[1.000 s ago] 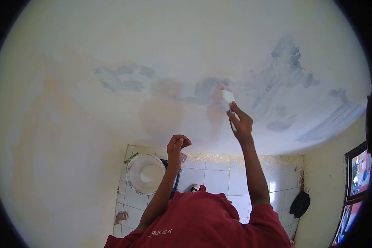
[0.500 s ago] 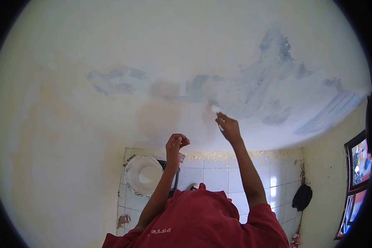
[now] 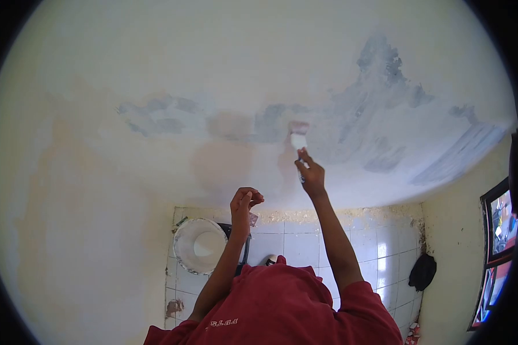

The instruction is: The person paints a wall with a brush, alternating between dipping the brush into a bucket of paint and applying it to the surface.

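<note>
My right hand grips a paintbrush by its handle, with the fingers wrapped round it. The brush points up, its brownish-pink bristle end over a grey patch on the pale wall; whether the tip touches cannot be told for sure. In front of my body, my left hand is raised with loosely curled fingers, and I see nothing in it. Peach-toned blotches mark the wall left of the brush.
A white paint-smeared bucket stands on the tiled floor at lower left, beside a dark object. Flakes lie along the wall's foot. A black bundle sits by the right wall, below a dark-framed window.
My right hand has shifted slightly left, and the brush has turned so its broad side shows, higher on the wall. My left hand stays almost where it was.
</note>
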